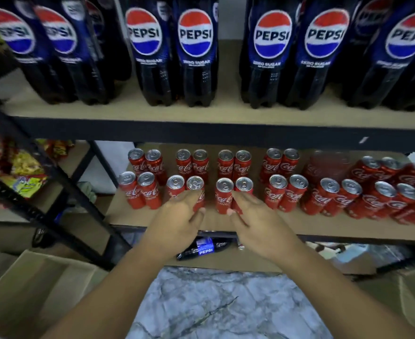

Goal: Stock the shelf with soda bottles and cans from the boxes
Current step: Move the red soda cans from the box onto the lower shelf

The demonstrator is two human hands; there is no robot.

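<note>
Left hand (pixel 177 217): reaching onto the middle shelf (pixel 311 227), its fingers (pixel 185 199) lying loosely spread, released rather than clenched, and resting against the fronts of two Coca-Cola cans (pixel 195 184); the thumb is touching the right one of that pair low down.
Right hand (pixel 255 218): reaching in beside the left, its fingers (pixel 247 201) lying straight and relaxed, brushing the next pair of cans (pixel 224 186); the thumb is touching the left can's base. Neither hand is wrapping round a can.
Cans, front row: twelve tops are showing, standing upright in pairs; two are standing left of the left fingers, four under the fingertips, six right of the right fingers, with more blurring at the edge.
Cans, back row: eight are standing in four pairs beyond the fingertips; those further right are blurring too much to count.
Pepsi bottles (pixel 195 45): seven labels are facing forward on the shelf above the fingers, others hiding behind.
Lying Pepsi bottle (pixel 202 250): one, resting on its side below the wrists.
Cardboard boxes (pixel 30 289): two, sitting open, one outside each forearm.
</note>
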